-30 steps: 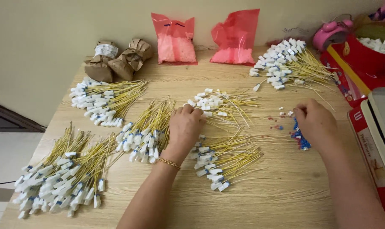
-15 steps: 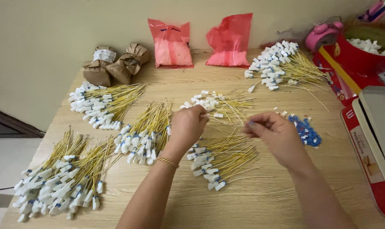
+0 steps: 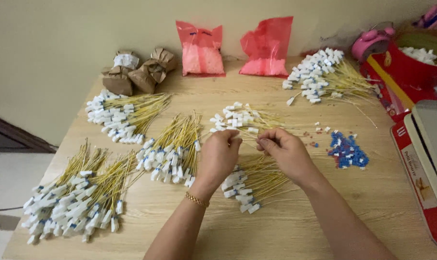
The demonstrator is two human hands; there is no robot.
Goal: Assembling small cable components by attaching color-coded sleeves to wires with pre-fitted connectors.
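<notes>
Right hand (image 3: pixel 287 155) moved in from the heap of small blue pieces (image 3: pixel 347 152) at the counter's (image 3: pixel 295 226) right side, now meeting the left hand (image 3: pixel 218 159) at centre. Fingers of both hands pinched shut on one thin yellow wire (image 3: pixel 250 139) stretched between them, just above the bundle of white-tipped yellow wires (image 3: pixel 250 185). Probably a blue piece fetched and now being fitted onto the wire. Blue piece itself not visible, hidden under the right fingertips or too small to tell. Wire end inside the left pinch covered too. Red bin (image 3: pixel 421 60) and box at the right edge cut off; contents of the two pink bags (image 3: pixel 201 50) unclear.
</notes>
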